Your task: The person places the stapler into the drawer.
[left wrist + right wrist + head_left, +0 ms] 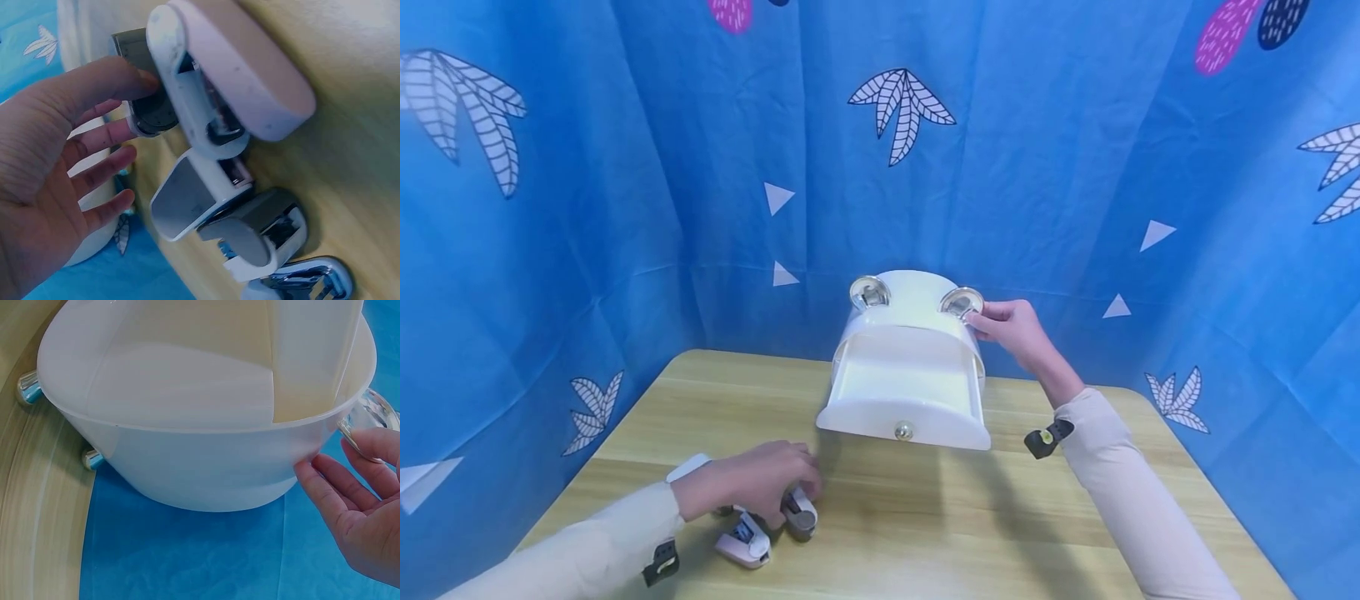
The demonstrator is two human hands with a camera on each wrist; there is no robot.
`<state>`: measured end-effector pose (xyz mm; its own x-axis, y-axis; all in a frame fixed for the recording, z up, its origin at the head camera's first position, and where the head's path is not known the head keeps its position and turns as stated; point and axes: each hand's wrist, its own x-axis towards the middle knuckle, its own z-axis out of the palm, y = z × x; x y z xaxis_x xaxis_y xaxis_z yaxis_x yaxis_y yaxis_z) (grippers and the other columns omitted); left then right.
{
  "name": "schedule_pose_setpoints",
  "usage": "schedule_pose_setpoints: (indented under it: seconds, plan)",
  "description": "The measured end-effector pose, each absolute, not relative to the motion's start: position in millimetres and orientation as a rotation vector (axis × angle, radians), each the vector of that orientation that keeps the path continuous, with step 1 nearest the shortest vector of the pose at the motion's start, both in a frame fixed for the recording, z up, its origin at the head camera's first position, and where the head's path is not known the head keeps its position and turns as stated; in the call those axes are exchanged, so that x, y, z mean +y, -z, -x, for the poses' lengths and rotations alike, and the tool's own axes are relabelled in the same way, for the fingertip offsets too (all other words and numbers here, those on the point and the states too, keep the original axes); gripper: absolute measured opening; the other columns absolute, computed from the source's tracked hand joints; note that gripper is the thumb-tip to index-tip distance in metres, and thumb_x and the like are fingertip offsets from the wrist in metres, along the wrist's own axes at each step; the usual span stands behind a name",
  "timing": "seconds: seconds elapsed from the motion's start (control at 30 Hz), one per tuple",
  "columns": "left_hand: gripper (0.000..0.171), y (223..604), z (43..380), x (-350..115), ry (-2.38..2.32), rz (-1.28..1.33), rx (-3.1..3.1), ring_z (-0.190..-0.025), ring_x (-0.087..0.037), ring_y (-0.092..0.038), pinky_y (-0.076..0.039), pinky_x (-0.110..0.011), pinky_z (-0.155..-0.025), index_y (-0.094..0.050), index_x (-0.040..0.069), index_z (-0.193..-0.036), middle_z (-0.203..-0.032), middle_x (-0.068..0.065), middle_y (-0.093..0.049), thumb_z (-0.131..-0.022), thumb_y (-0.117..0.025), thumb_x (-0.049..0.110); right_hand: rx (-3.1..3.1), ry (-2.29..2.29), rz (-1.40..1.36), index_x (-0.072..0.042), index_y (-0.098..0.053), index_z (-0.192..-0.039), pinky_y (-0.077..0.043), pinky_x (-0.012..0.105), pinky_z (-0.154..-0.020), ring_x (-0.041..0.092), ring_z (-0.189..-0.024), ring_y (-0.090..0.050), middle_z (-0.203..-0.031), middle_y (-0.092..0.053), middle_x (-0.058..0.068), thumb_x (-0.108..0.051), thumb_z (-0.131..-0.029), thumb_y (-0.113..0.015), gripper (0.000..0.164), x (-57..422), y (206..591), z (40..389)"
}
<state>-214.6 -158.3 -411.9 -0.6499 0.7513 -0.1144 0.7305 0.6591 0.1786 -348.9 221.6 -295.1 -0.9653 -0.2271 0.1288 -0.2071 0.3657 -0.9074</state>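
My left hand (767, 479) is low over the left part of the table, its thumb and index finger pinching a dark grey mini stapler (156, 112). Its other fingers are spread. Right beside it lies a pink and white mini stapler (250, 81), with a white and grey one (187, 200) and a grey one (262, 228) close by. At the back, a white box (917, 296) with two shiny ear-shaped rings has its drawer (906, 379) pulled out. My right hand (1011, 329) pinches the right ring (372, 415) between thumb and finger, other fingertips at the box's side.
A light blue mini stapler (306, 281) lies at the end of the cluster. The drawer front carries a round shiny knob (903, 431) and juts toward me. Blue patterned curtain (895, 208) surrounds the wooden table (880, 542) at the back and sides.
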Motion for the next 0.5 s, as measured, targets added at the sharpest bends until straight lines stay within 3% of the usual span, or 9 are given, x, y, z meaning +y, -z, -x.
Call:
schedule_pose_setpoints:
  seconds: [0.23,0.5]
  plan:
    - [0.047,396,216,-172,-0.358,-1.08,2.714,-0.088,-0.005,-0.056,-0.05,-0.024,-0.075,-0.07,0.026,-0.094,-0.095,0.018,-0.063,-0.057,-0.087,0.002,2.577,1.715,0.43,0.005,-0.065,-0.131,-0.056,0.041,-0.099,0.026,-0.118,-0.068,-0.132,-0.064,0.028,-0.017,-0.099,-0.067,0.039,221,296,350]
    - [0.045,365,222,-188,-0.416,-1.029,2.787,-0.089,-0.009,-0.055,-0.051,-0.026,-0.074,-0.068,0.023,-0.097,-0.096,0.014,-0.063,-0.061,-0.089,0.005,2.578,1.727,0.42,0.005,-0.066,-0.13,-0.057,0.041,-0.098,0.012,-0.107,-0.07,-0.131,-0.066,0.027,-0.017,-0.099,-0.068,0.038,222,296,351]
